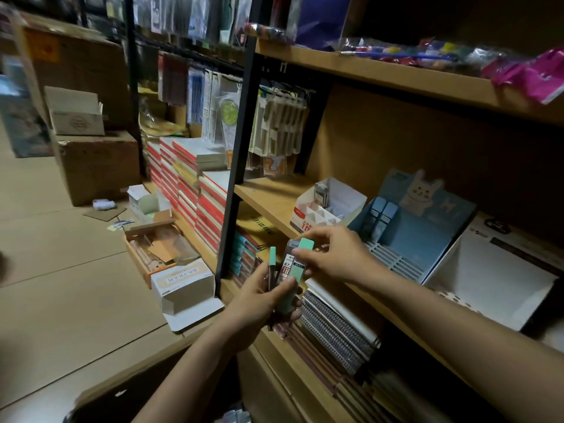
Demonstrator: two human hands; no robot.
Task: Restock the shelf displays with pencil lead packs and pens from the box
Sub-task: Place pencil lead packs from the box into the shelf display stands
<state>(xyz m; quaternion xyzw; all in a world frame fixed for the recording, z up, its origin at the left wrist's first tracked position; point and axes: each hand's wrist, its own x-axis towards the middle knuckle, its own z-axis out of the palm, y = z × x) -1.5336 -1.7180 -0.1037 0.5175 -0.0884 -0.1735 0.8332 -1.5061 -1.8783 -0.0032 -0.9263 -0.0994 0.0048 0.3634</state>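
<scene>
Left hand (259, 296): curled around a small bunch of pencil lead packs (287, 279), thumb laid across the front of a mint-green one, the packs standing roughly upright in the grip.
Right hand (335, 257): reaches in from the right, fingertips pinching the top of the mint-green pack (302, 261) at the front of the bunch.
Lead packs: held between the two hands, in front of the wooden shelf (268, 196) edge.
White divided display (328, 206): just beyond the right hand on the shelf, one clear pack standing in a back slot.
Blue rabbit display (418, 227): to the right of the right hand, two blue packs in its upper slots.
Cardboard box (100, 389): below the left forearm, at the bottom edge, contents too dark to tell.
</scene>
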